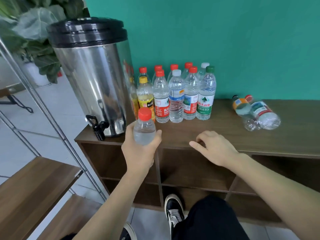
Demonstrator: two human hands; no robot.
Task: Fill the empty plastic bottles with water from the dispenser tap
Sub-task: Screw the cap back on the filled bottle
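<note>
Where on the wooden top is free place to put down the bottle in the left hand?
Bare wood lies between the standing bottles and the two lying bottles, and along the front edge by the right hand. Crowded beside the dispenser. The left hand holds the bottle.

Behind the front bottles beside the urn (91,80), the back row (173,68) shows little beyond caps; labels hidden.

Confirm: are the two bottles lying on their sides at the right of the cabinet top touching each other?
Touching. The head view shows the orange-label bottle and the red-label bottle lying pressed side by side on the cabinet top, no gap between them.
</note>
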